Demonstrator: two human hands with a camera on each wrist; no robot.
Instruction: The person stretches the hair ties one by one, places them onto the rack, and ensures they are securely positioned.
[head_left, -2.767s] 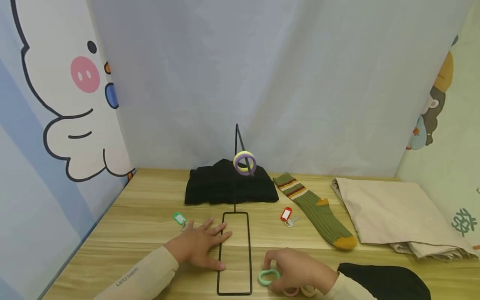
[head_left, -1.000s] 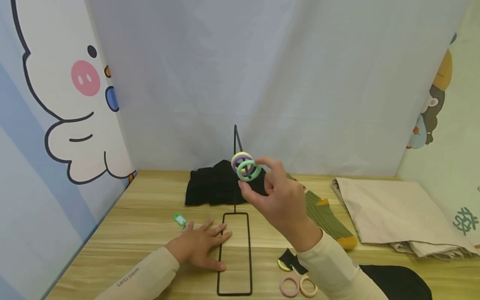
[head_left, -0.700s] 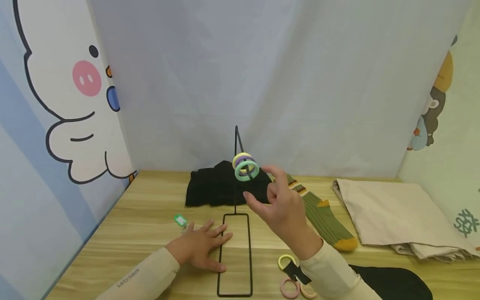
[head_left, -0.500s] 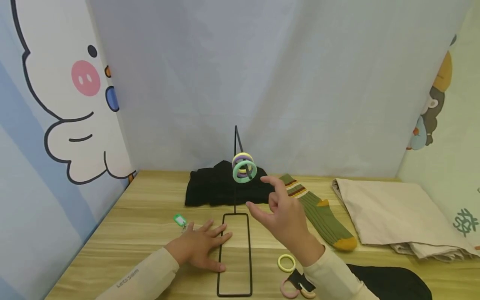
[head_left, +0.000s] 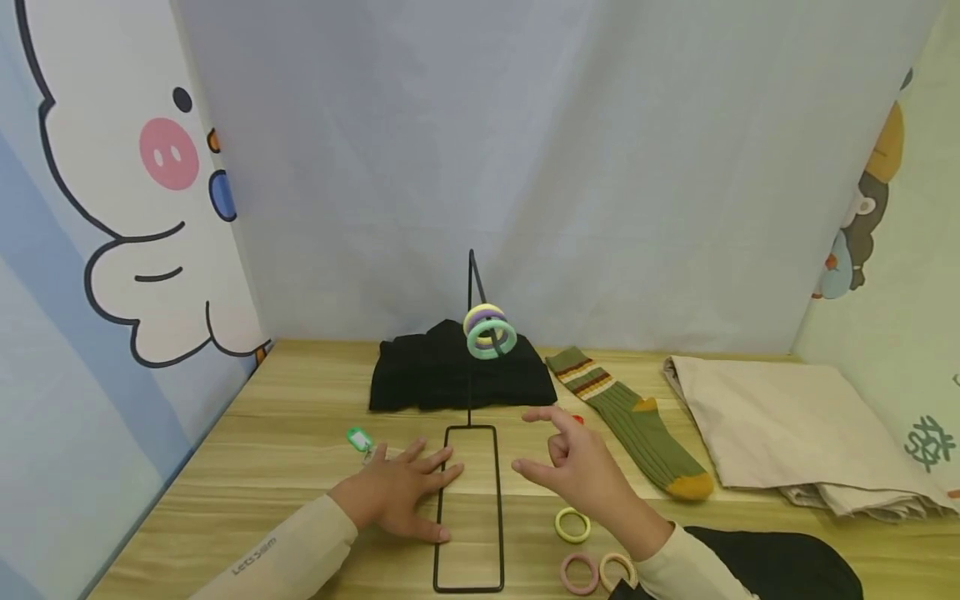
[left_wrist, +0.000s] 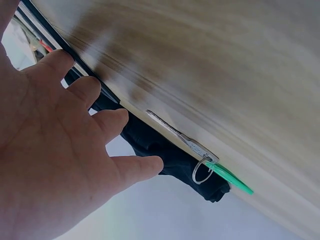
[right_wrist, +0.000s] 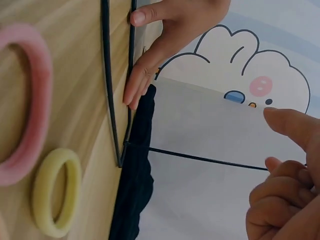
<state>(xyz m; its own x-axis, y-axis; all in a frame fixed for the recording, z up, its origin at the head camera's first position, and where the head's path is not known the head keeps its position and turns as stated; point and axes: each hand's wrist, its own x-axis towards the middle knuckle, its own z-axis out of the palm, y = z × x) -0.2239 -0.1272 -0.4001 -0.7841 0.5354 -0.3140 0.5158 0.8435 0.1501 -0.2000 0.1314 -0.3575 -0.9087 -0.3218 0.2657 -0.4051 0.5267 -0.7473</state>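
Note:
My left hand (head_left: 401, 492) rests with spread fingers across the left side of the black wire stand's base (head_left: 501, 517). A mint hair tie (head_left: 471, 343) hangs at the front of the stand's arm, before a purple and a yellow one. Below and to the right of it, my right hand (head_left: 592, 475) is in the air, holding nothing. Its thumb and forefinger are apart and the other fingers curl in, as the right wrist view shows. Under it on the table lie a yellow hair tie (head_left: 572, 526), a pink hair tie (head_left: 579, 575) and a peach hair tie (head_left: 618, 573).
A key with a green tag (head_left: 359, 438) lies by my left fingers. A red tag (head_left: 577, 419) shows behind my right hand. Folded black cloth (head_left: 450, 375) lies behind the stand. At right are a green sock (head_left: 637, 425), beige cloth (head_left: 787, 425) and another black cloth (head_left: 780, 558).
My right hand has lifted the mint hair tie from the table onto the stand's arm and let it go. It has since come down toward the table. My left hand has stayed put.

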